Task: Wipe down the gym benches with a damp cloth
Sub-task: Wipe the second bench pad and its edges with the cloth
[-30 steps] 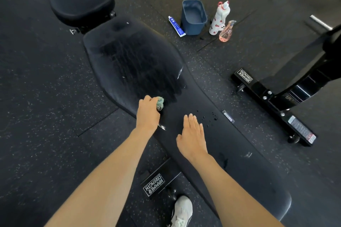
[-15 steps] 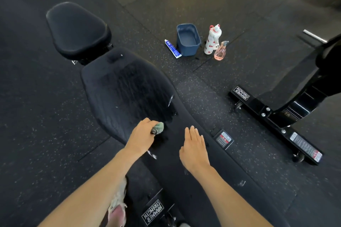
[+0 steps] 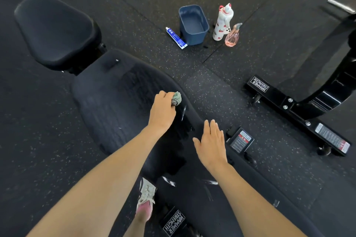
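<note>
A black padded gym bench (image 3: 107,106) runs from the upper left to the lower right, its separate seat pad (image 3: 55,29) at the far end. My left hand (image 3: 162,110) grips a bunched green cloth (image 3: 176,98) and presses it onto the pad near its right edge. Wet streaks show on the pad around the cloth. My right hand (image 3: 211,141) lies flat on the bench with straight fingers, just right of and nearer than the left hand.
On the rubber floor beyond the bench stand a blue tub (image 3: 193,25), a white patterned bottle (image 3: 222,22), a pink spray bottle (image 3: 232,35) and a blue tube (image 3: 176,38). A second bench's black frame (image 3: 296,106) lies to the right. My shoe (image 3: 146,196) is under the bench.
My left hand has slid the cloth to the right across the pad, toward its right edge. My right hand stays flat on the bench. The view has shifted, and my left shoe now shows.
</note>
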Available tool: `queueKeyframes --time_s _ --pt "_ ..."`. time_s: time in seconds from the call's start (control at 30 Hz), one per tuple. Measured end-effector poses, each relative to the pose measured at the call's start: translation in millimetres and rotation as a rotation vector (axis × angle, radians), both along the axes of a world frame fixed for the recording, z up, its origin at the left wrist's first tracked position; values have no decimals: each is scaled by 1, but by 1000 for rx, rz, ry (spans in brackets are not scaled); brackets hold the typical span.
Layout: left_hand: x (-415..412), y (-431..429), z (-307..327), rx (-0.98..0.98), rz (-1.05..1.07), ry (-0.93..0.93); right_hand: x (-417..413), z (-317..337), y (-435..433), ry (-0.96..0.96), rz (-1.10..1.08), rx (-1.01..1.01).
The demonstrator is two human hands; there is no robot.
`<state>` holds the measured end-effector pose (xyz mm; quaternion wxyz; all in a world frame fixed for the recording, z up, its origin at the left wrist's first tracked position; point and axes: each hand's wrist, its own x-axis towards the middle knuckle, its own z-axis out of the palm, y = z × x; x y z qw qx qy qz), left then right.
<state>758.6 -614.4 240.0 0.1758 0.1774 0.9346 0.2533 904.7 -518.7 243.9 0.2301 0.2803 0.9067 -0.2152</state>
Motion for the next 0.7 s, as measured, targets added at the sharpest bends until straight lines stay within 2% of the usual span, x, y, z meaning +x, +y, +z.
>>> queueKeyframes --time_s 0.2,0.3,0.47,0.6,0.7 --pt "34 31 -12 -27 -57 -5 7 -12 10 -126 1 16" --pt "56 30 -13 -9 -162 -12 11 -12 13 -132 -23 31" --pt "94 32 -14 5 -305 -130 18 -7 13 -162 -88 38" --pt "86 31 -10 65 -392 -243 25 -6 17 -170 -93 38" --pt "49 28 0 93 -311 -143 28 -6 18 -187 -88 30"
